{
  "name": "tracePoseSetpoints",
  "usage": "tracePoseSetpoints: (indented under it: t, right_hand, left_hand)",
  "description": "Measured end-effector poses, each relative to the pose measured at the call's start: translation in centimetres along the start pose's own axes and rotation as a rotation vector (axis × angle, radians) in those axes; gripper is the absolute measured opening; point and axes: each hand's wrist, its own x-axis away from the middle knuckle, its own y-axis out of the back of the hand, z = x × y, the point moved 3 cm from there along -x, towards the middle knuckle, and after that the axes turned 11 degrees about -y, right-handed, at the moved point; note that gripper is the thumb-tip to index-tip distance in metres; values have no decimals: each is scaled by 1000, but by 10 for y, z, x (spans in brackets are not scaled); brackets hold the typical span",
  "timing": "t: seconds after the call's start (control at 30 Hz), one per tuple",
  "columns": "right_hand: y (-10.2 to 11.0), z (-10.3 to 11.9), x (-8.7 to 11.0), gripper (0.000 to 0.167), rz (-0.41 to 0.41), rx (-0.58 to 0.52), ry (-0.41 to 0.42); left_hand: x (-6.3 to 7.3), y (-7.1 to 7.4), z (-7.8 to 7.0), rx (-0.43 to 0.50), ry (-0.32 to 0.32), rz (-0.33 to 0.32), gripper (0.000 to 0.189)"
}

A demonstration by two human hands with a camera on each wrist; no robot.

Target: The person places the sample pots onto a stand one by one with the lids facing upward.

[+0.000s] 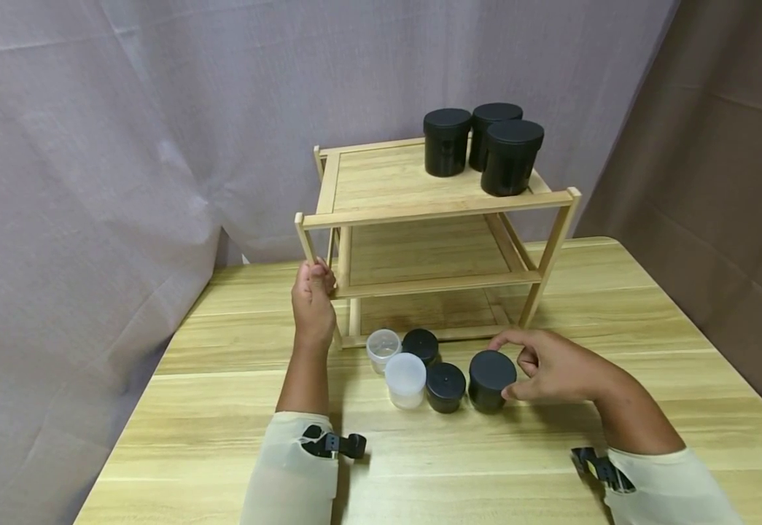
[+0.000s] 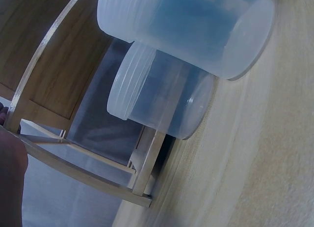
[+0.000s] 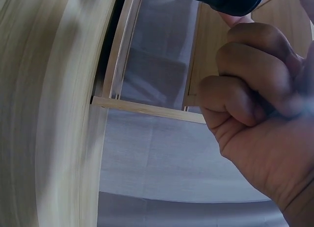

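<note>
Black jar [image 1: 492,383], lidded, contents hidden, between right fingers [image 1: 513,337]

Soft light leaves faint shadows on the table [image 1: 459,474]; wrist views look bowed.

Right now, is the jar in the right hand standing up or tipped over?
Upright: the black jar shows its lid on top, sides below.

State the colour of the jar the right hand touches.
Black; the jar shows best in the head view.
</note>
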Motion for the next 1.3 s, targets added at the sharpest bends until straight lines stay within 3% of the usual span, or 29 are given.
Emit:
tracePoseSetpoints:
  t: [0.27, 0.5, 0.73, 1.3]
  right_hand:
    - [3, 0, 1, 66, -7, -25, -14]
    - [3, 0, 1, 62, -9, -71, 12]
    - [5, 3, 2, 58, -38, -142, 69]
    - [10, 8, 5, 57, -92, -194, 83]
  left_hand:
    - [1, -1, -1, -13, 28, -1, 76]
    - [1, 0, 1, 16, 33, -4, 60]
    - [0, 0, 2, -1, 9, 0, 80]
    - [0, 1, 2, 3, -4, -1, 67]
